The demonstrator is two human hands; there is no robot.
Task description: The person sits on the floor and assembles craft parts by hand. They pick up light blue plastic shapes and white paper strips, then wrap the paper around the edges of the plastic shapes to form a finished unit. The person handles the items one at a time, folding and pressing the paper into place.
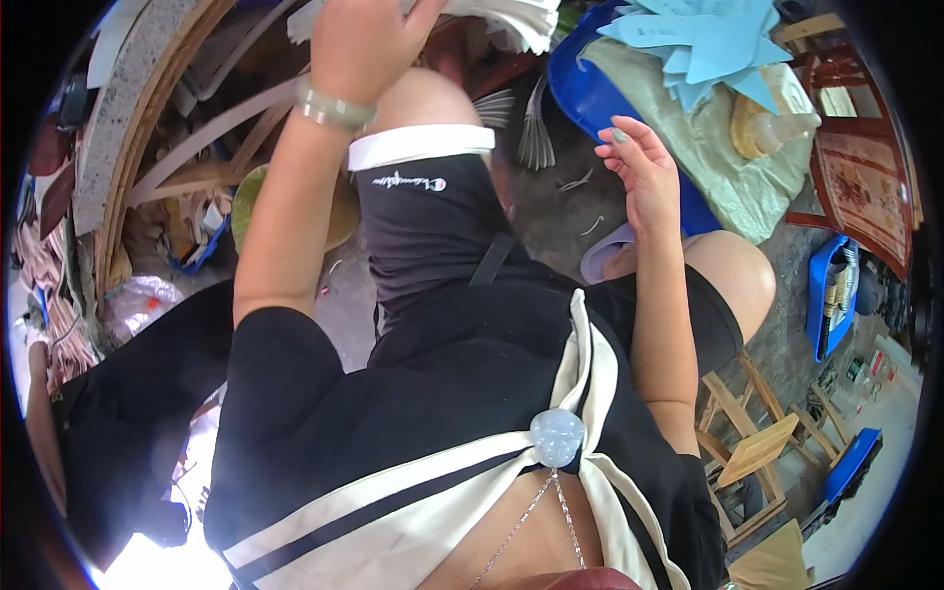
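Observation:
My left hand [364, 44] is raised at the top of the view, its fingers closed on a stack of white flat sheets [511, 22] that spreads to the right. A pale bangle sits on that wrist. My right hand [639, 162] hovers over my right knee with fingers loosely apart and nothing in it. It is near the blue tub [580, 93], which carries a pale green cloth and a pile of light blue cut paper shapes [703, 44].
Curved wooden hoops and frames [147, 128] lean at the left. A fan-like bundle of thin sticks [536, 128] lies on the concrete floor. Blue crates [831, 295] and wooden stools [757, 447] stand at the right, beside a red carved chair [865, 177].

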